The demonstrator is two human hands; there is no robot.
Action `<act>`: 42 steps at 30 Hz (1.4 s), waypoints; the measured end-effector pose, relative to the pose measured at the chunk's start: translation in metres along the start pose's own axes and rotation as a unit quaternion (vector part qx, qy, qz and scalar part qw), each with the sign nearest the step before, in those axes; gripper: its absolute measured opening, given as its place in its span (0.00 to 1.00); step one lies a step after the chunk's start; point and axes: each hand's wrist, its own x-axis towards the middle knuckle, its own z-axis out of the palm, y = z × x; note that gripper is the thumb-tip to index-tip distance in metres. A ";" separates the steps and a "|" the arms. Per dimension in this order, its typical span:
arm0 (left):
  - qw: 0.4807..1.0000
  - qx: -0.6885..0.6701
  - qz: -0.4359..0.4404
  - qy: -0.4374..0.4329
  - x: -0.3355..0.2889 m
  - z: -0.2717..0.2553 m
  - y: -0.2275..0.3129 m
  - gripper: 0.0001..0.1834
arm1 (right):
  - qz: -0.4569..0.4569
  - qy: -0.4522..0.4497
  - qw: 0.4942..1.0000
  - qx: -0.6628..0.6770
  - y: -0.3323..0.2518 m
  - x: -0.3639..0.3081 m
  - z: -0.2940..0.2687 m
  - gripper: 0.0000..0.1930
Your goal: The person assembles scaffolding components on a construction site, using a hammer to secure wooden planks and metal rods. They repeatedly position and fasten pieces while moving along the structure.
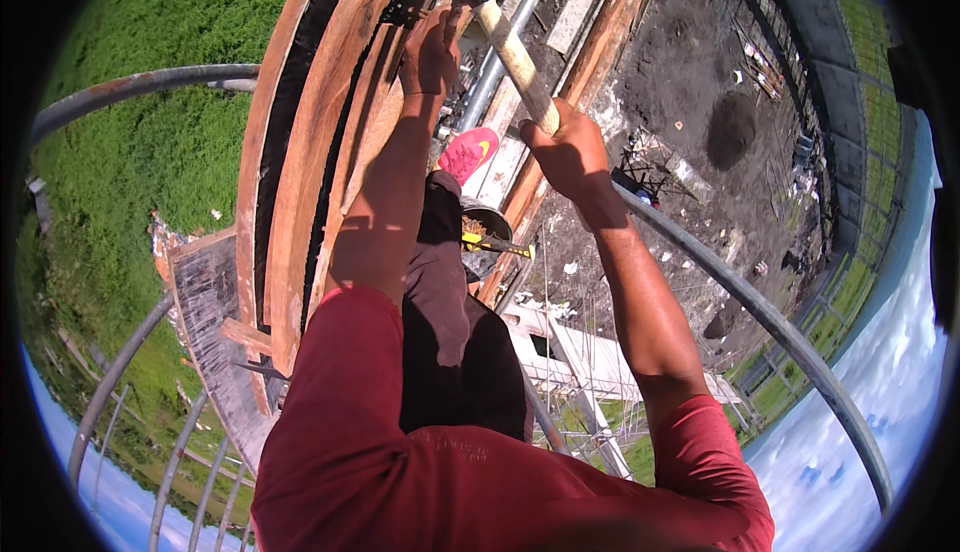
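Observation:
My right hand [570,157] is wrapped round the pale wooden handle of a hammer [515,62]. The handle slants up and left to the dark metal head, which is close to the fingers of my left hand [432,57]. That left hand lies against the upright wooden boards [340,102], its fingers drawn together near the top. Whatever they pinch is too small and shaded to make out. Below, beside my pink shoe [467,155], sits a dark bucket [487,220] with small brownish pieces in it. A yellow-and-black tool [497,245] lies across its rim.
Metal scaffold pipes curve past on the right [760,317] and the left [150,82]. My foot is on a narrow plank [497,180], high above dirt ground [700,132] with debris. A weathered plywood panel [215,302] stands at left, with green growth [160,162] beyond.

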 end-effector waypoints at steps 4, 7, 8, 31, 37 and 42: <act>0.989 0.123 -0.059 -0.052 0.004 0.002 0.002 0.12 | -0.108 0.075 0.986 0.101 -0.019 -0.027 -0.017 0.13; 0.982 0.182 -0.006 -0.047 0.004 -0.004 0.012 0.12 | -0.134 0.130 0.974 0.126 -0.027 -0.033 -0.013 0.13; 0.982 0.183 0.003 -0.044 0.006 -0.005 0.015 0.11 | -0.086 0.113 0.983 0.115 -0.027 -0.031 -0.006 0.13; 0.860 0.471 -0.130 -0.146 -0.048 -0.068 0.058 0.29 | -0.209 0.178 0.950 0.150 -0.039 -0.063 -0.030 0.12; 0.863 0.439 -0.179 -0.176 -0.045 -0.072 0.056 0.29 | 0.020 0.029 0.985 -0.166 -0.005 -0.003 0.017 0.21; 0.878 0.431 -0.148 -0.149 -0.046 -0.071 0.058 0.28 | -0.089 0.102 0.987 0.092 -0.009 -0.037 -0.015 0.13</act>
